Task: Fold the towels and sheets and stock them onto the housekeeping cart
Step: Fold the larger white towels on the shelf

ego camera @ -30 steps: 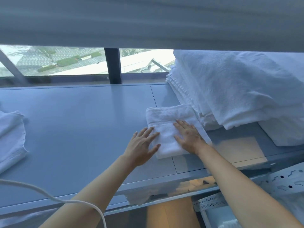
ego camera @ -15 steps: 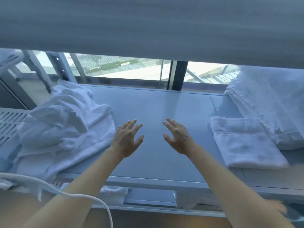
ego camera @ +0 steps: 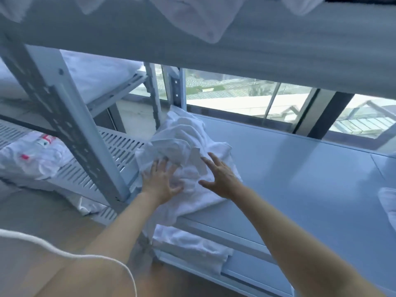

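Note:
A crumpled heap of white towels (ego camera: pixel 184 136) lies at the left end of the grey shelf (ego camera: pixel 300 179), one corner hanging over its front edge. My left hand (ego camera: pixel 160 181) rests flat on the heap's near side with its fingers spread. My right hand (ego camera: pixel 218 176) hovers with spread fingers at the heap's right edge, holding nothing. The corner of a folded white towel (ego camera: pixel 389 200) shows at the far right edge of the shelf.
A grey slotted upright (ego camera: pixel 64 116) stands left of the heap. Beyond it a perforated shelf (ego camera: pixel 120 146) carries plastic-wrapped white linen (ego camera: pixel 32 159). More white cloth (ego camera: pixel 192 249) lies on the shelf below. A shelf overhead (ego camera: pixel 235 39) has cloth hanging over it. A white cable (ego camera: pixel 75 256) crosses bottom left.
Both hands left the folded towel on the right and swung left across the shelf. They now reach the crumpled heap, and the view has turned left with them.

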`<action>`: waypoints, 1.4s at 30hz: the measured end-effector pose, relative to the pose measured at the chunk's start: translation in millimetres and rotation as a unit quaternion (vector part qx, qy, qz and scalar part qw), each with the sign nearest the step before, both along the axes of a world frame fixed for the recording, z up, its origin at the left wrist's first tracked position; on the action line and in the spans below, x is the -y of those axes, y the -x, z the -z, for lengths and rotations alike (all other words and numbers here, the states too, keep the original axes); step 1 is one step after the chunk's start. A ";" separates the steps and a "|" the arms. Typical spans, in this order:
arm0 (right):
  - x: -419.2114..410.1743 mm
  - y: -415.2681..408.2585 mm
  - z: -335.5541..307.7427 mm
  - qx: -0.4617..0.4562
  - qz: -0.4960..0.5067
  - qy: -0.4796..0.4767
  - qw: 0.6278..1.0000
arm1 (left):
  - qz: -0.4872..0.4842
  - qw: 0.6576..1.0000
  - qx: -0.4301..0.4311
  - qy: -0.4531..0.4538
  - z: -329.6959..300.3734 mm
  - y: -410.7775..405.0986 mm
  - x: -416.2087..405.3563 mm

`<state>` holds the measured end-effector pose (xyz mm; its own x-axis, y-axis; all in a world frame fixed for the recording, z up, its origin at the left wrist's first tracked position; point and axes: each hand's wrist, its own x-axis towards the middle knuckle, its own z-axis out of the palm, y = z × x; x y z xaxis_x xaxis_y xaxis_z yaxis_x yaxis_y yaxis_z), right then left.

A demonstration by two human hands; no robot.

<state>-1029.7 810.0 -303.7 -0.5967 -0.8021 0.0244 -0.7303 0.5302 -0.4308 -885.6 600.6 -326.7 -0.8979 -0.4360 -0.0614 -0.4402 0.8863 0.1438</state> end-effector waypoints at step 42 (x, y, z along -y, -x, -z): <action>-325.7 68.1 -49.4 0.017 0.401 -0.012 0.916 | 0.300 0.926 -0.197 -0.116 -36.2 142.8 -272.5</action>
